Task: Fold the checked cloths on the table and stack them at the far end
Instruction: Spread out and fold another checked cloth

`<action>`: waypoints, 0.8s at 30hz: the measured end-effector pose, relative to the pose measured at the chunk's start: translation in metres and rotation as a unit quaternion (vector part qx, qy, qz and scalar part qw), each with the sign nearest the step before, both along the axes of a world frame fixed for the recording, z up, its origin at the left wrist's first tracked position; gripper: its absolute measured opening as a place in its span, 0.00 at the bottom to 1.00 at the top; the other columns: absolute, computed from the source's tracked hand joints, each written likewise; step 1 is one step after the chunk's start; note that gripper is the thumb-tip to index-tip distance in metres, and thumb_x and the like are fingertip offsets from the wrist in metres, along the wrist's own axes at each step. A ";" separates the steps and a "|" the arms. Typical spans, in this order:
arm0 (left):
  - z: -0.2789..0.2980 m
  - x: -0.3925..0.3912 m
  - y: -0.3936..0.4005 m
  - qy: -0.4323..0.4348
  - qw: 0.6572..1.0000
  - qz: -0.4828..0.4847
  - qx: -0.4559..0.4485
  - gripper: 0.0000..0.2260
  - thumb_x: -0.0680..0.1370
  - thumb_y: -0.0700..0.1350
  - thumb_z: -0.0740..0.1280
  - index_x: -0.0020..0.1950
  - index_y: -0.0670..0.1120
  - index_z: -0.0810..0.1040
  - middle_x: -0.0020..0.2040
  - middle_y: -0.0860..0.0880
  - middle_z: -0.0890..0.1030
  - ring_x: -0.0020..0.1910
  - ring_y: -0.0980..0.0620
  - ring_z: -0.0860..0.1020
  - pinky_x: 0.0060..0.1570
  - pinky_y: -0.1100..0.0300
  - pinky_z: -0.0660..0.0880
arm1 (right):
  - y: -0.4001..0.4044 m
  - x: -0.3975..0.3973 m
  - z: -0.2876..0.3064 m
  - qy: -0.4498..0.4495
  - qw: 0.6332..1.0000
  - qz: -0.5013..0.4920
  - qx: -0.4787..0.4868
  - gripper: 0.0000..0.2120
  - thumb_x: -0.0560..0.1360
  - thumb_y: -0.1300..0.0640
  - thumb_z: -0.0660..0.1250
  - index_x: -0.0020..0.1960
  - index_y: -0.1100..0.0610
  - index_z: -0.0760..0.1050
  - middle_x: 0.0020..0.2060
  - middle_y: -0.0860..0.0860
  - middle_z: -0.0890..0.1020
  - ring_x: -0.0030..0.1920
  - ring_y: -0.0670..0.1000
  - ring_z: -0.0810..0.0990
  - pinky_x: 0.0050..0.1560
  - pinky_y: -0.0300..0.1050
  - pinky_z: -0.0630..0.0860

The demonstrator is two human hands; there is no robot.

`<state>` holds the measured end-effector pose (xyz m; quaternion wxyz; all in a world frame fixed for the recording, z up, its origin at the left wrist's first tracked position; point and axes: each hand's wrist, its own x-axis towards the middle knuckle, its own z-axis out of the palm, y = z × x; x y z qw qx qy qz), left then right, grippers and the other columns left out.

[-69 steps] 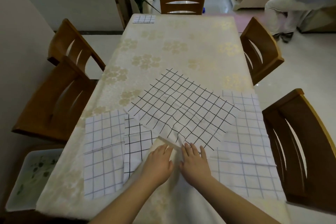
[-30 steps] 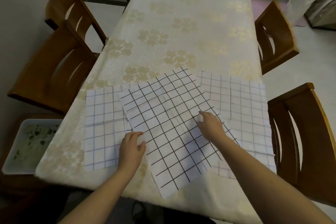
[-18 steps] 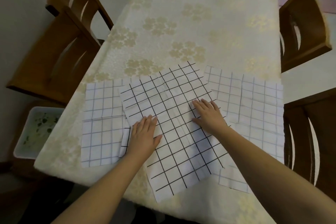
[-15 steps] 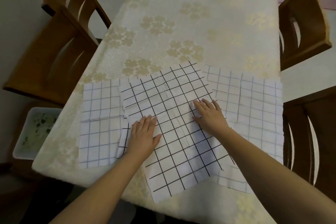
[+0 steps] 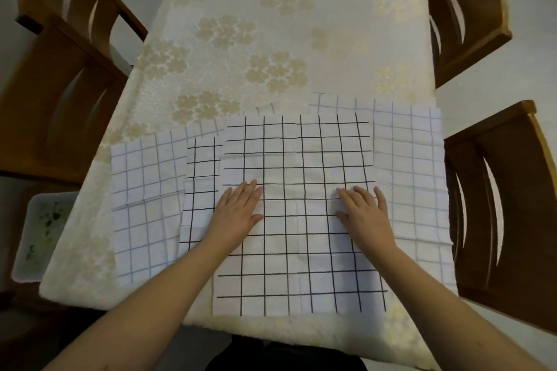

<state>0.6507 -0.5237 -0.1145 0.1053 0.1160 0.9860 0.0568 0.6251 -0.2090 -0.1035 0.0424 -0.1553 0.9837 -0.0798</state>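
Note:
A white cloth with a bold black check (image 5: 298,156) lies flat and square to the near table edge. My left hand (image 5: 239,212) presses flat on its left part, fingers straight. My right hand (image 5: 363,214) presses flat on its right part. Under it, a second black-checked cloth (image 5: 200,190) peeks out at the left. A pale grey-checked cloth (image 5: 144,202) lies further left, and another pale-checked cloth (image 5: 410,172) lies at the right, partly covered.
The table wears a cream flowered tablecloth (image 5: 271,39). Wooden chairs stand at the left (image 5: 57,93) and at the right (image 5: 500,199), with another at the far right (image 5: 464,9). A white tray (image 5: 42,232) sits on the floor at the left.
The bold-checked cloth has turned from a slant to lie square with the table edge. Both hands have spread a little apart on it and the view has tilted further down.

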 end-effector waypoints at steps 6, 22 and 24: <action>-0.004 0.000 -0.009 0.030 0.999 -0.009 0.009 0.24 0.78 0.50 0.69 0.72 0.47 0.71 0.74 0.48 0.70 0.72 0.46 0.68 0.71 0.44 0.62 | -0.001 0.006 -0.009 0.063 0.997 -0.011 -0.050 0.12 0.72 0.57 0.75 0.55 0.54 0.80 0.47 0.51 0.82 0.53 0.56 0.79 0.69 0.60 0.63; 0.016 -0.006 -0.006 0.142 0.980 0.047 0.129 0.05 0.71 0.40 0.77 0.42 0.46 0.81 0.45 0.50 0.84 0.46 0.48 0.81 0.52 0.51 0.73 | 0.018 -0.004 0.000 0.108 0.989 -0.014 -0.104 0.05 0.69 0.58 0.77 0.42 0.55 0.82 0.38 0.49 0.82 0.44 0.55 0.78 0.56 0.48 0.66; 0.023 -0.006 -0.007 0.147 0.978 0.048 0.137 0.05 0.72 0.41 0.76 0.42 0.46 0.81 0.42 0.51 0.83 0.44 0.49 0.80 0.51 0.53 0.72 | 0.021 -0.003 0.005 0.108 0.988 -0.022 -0.110 0.05 0.69 0.58 0.78 0.42 0.55 0.82 0.37 0.49 0.82 0.44 0.55 0.78 0.56 0.46 0.65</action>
